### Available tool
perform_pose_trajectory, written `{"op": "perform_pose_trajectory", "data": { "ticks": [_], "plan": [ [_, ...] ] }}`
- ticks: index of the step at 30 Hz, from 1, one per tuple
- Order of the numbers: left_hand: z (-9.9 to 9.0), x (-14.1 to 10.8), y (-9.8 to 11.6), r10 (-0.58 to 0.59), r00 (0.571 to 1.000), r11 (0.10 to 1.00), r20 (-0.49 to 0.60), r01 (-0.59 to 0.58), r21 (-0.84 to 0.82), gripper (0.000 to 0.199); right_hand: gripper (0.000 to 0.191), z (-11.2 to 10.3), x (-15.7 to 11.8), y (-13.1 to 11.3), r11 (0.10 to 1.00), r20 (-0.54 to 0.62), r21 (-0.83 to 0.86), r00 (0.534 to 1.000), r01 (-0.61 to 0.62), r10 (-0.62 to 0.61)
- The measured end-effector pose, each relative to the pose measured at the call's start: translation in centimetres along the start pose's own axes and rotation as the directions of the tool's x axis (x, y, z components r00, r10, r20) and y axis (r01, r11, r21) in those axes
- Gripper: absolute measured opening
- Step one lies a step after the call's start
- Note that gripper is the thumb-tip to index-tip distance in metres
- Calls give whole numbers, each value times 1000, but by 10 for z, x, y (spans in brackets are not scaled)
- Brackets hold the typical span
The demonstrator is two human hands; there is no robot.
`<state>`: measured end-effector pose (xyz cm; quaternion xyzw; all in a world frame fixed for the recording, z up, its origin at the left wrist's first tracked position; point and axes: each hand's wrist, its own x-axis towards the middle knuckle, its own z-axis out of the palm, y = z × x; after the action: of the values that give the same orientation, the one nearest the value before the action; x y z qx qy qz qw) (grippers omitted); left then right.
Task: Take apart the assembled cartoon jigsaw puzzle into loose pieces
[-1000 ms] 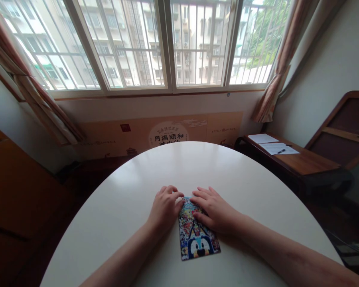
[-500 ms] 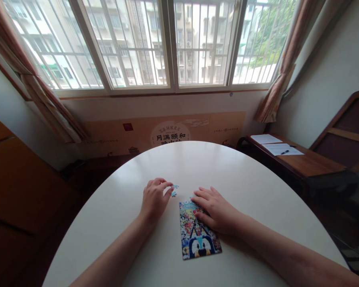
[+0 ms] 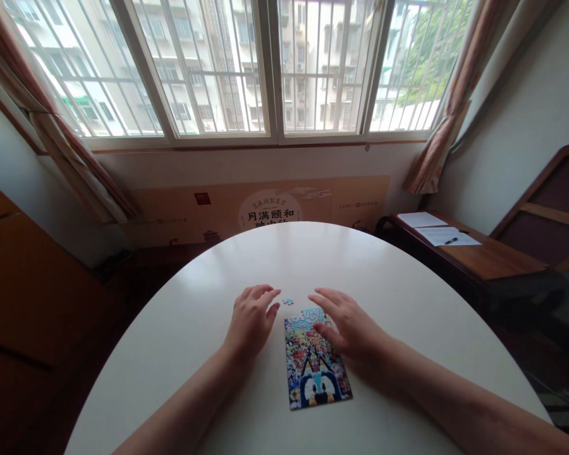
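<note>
A colourful picture card or puzzle (image 3: 315, 373) with a blue cartoon dog face lies on the round white table. Just above its top edge sits a small light-blue puzzle piece (image 3: 288, 302), apart from the picture. My left hand (image 3: 255, 316) is left of that piece, thumb and fingers parted, holding nothing. Over the picture's upper right side hovers my right hand (image 3: 344, 319), fingers spread, with nothing in it; it hides part of the picture's right edge.
A wooden side table (image 3: 507, 256) at the right bears paper sheets (image 3: 443, 237) and a black pen (image 3: 451, 241). A barred window and a printed cardboard panel (image 3: 313, 196) are beyond the white table's (image 3: 194, 392) far edge.
My left hand has moved slightly right and its fingers have parted. My right hand has lifted off the picture's top. Of the light-blue bits near my left fingers, one shows, farther right.
</note>
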<state>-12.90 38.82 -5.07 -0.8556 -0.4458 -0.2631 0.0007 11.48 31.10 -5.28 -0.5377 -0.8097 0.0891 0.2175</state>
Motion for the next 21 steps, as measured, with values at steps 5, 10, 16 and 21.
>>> {"op": "perform_pose_trajectory", "data": {
  "ticks": [5,10,16,21],
  "plan": [
    [-5,-5,13,92,993,996,68,-91,-18,17,39,-8,-2,7,1000,-29,-3,1000,-4,4],
    [-3,-8,15,124,985,991,119,-118,-61,16,37,-5,-2,3,999,45,-8,998,44,-44],
    [-1,-10,18,185,971,979,151,-168,-116,13,36,1,-3,-4,998,40,46,998,54,-56],
    [0,-9,22,202,965,971,165,-176,-159,9,36,6,-4,-10,993,23,87,996,82,-84]
  ]
}}
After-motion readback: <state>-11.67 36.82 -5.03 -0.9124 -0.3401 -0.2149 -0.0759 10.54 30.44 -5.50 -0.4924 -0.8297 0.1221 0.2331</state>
